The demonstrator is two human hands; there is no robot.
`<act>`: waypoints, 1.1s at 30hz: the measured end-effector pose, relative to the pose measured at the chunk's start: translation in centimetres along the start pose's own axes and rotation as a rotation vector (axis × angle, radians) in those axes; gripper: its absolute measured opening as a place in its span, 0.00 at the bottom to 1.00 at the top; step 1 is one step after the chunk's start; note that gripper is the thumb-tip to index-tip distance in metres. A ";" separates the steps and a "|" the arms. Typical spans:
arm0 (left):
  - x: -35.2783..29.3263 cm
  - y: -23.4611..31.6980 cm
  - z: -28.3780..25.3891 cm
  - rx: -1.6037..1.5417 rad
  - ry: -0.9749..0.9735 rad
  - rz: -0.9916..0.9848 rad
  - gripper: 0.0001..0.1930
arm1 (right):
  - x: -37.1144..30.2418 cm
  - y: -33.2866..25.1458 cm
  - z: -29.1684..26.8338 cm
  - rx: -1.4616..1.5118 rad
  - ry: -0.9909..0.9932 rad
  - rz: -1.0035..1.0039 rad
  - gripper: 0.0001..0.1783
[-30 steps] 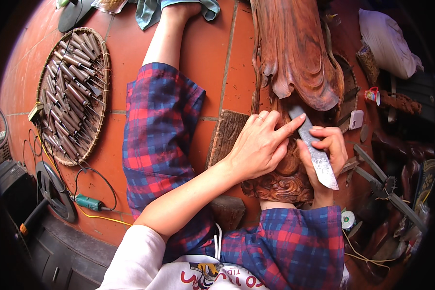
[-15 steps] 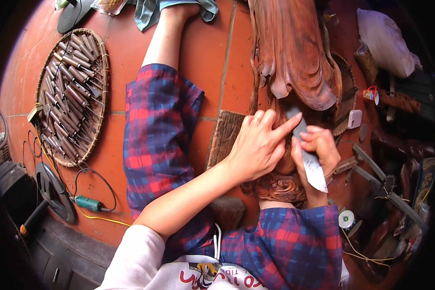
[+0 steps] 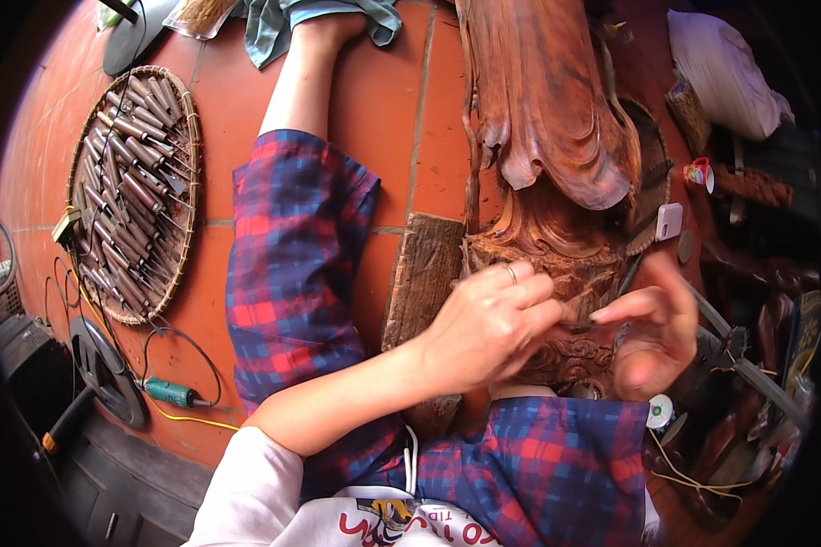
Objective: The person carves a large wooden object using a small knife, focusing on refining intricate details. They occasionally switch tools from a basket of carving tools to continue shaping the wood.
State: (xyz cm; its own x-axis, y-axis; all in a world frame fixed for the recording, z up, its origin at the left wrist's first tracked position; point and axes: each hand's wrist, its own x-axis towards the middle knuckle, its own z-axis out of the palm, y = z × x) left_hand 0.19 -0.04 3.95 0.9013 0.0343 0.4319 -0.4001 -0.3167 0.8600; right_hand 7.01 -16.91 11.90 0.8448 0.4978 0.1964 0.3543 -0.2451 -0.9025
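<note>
Fingers of left hand (image 3: 494,324) curled together, right hand (image 3: 659,335) blurred, thumb and index apart; whether either gripped anything, couldn't tell | carved wood (image 3: 543,239) lay right, near plaid trousers (image 3: 561,451) | steadiness called for bracing left palm.

You wear shorts (image 3: 292,237) in navy-blue and red plaid and a white shirt (image 3: 251,488) with red print. Your wood carving (image 3: 556,91) is reddish brown with darker streaks, the floor tiles (image 3: 388,109) terracotta orange, the chisel handles (image 3: 141,191) brown, the power tool (image 3: 168,392) teal green.
</note>
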 end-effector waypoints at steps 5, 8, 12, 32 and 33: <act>-0.2 1.2 -0.5 -0.779 -0.297 -0.522 0.12 | -0.1 1.0 -1.1 -0.611 -0.030 -0.162 0.23; -0.6 -0.2 -1.6 -0.798 -0.572 -0.629 0.15 | 0.3 1.6 0.6 -0.740 -0.121 -0.353 0.29; -1.5 -2.2 -2.6 -1.010 -0.232 -0.784 0.10 | 0.3 1.7 0.4 -0.782 -0.152 -0.460 0.28; -0.3 -6.6 3.4 0.066 0.439 -0.085 0.19 | -0.3 2.8 8.6 -0.273 -0.662 -0.312 0.16; -0.3 -6.4 3.3 0.054 0.431 -0.090 0.20 | -0.3 2.8 8.8 -0.296 -0.664 -0.305 0.16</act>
State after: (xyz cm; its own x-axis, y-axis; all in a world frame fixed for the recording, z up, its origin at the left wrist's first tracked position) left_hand 3.04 -1.14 -2.58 0.7757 0.4526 0.4399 -0.3039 -0.3431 0.8888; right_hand 4.23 -10.39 5.91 0.3095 0.9487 0.0649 0.7030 -0.1824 -0.6874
